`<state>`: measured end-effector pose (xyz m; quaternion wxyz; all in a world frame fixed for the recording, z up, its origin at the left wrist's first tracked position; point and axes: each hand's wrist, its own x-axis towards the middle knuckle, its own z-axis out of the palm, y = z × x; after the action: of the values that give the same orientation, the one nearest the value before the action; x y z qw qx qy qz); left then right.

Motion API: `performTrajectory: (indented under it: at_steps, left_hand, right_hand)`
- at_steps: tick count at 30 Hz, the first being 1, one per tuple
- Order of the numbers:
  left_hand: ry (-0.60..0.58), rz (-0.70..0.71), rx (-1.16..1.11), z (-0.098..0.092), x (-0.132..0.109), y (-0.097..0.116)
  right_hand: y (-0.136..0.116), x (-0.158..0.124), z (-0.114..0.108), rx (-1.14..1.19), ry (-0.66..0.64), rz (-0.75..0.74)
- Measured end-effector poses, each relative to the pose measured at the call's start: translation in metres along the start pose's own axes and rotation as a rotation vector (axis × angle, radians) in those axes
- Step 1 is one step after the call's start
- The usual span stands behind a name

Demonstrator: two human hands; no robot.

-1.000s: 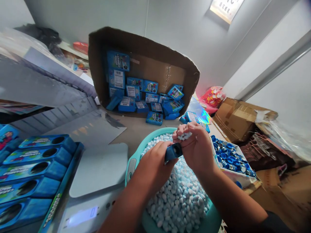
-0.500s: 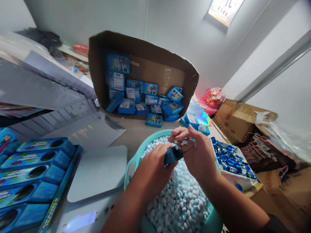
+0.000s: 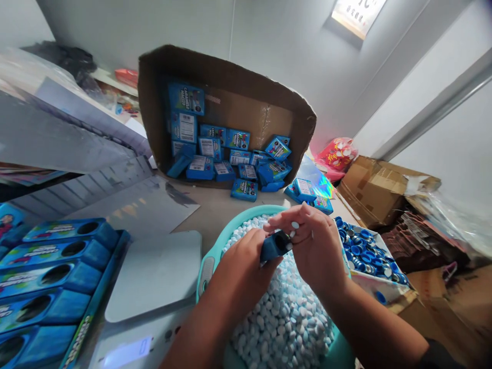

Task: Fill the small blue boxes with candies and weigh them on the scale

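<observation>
My left hand (image 3: 246, 266) is wrapped round a small dark blue box (image 3: 273, 246), whose round opening faces right. Close against that opening is my right hand (image 3: 313, 246), cupped, with a few white candies (image 3: 294, 225) on its palm and fingers. One candy lies at the rim of the opening. Both hands are over a teal basin (image 3: 225, 230) filled with white and pale blue candies (image 3: 286, 312).
A carton (image 3: 246, 113) of blue boxes lies behind the basin. Left are a scale (image 3: 157, 277) and a tray (image 3: 94, 307) of blue boxes with round holes. Blue caps (image 3: 365, 251) fill a box at right.
My right hand has tipped and closed in toward the box opening. Fewer candies show in it. The small box has turned slightly in my left hand.
</observation>
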<state>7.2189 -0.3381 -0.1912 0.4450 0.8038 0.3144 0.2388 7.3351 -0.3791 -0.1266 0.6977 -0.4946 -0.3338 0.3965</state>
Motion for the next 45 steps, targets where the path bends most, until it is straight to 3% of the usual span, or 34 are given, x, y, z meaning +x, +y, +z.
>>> performTrajectory:
  at_steps: [9, 16, 20, 23, 26, 28, 32, 35, 39, 45]
  left_hand:
    - [0.036, -0.022, -0.008, -0.001, -0.003, 0.001]
    - [-0.007, -0.102, 0.026, -0.001, 0.001, 0.002]
    - [0.005, -0.073, 0.000, -0.002, 0.000, 0.004]
    - [0.011, -0.084, 0.011, -0.001, -0.001, 0.004]
    - [-0.012, -0.073, 0.029, 0.001, -0.003, 0.002]
    - [-0.022, -0.039, 0.025, 0.001, -0.003, 0.000]
    - [0.021, 0.027, -0.019, 0.000, -0.004, -0.003]
    - [0.006, 0.035, -0.023, -0.001, -0.004, -0.005]
    - [-0.018, 0.055, -0.024, -0.001, -0.003, -0.007]
    - [-0.008, 0.043, -0.037, 0.001, -0.004, -0.011]
  right_hand:
    - [0.003, 0.001, -0.006, -0.037, -0.092, 0.067]
    - [0.010, -0.002, -0.002, -0.118, -0.025, 0.040]
    - [0.008, -0.001, -0.001, -0.133, -0.086, 0.035]
    - [0.007, -0.003, -0.005, -0.321, -0.177, 0.027]
    - [0.006, -0.005, -0.007, -0.651, -0.286, -0.076]
    - [0.003, -0.005, -0.007, -0.748, -0.329, -0.142]
    - [-0.008, 0.000, -0.018, -0.700, -0.248, -0.261]
    - [-0.014, 0.003, -0.040, -0.911, -0.194, -0.347]
    - [-0.009, -0.001, -0.063, -1.103, -0.254, -0.229]
    - [-0.003, -0.015, -0.053, -1.246, -0.152, -0.376]
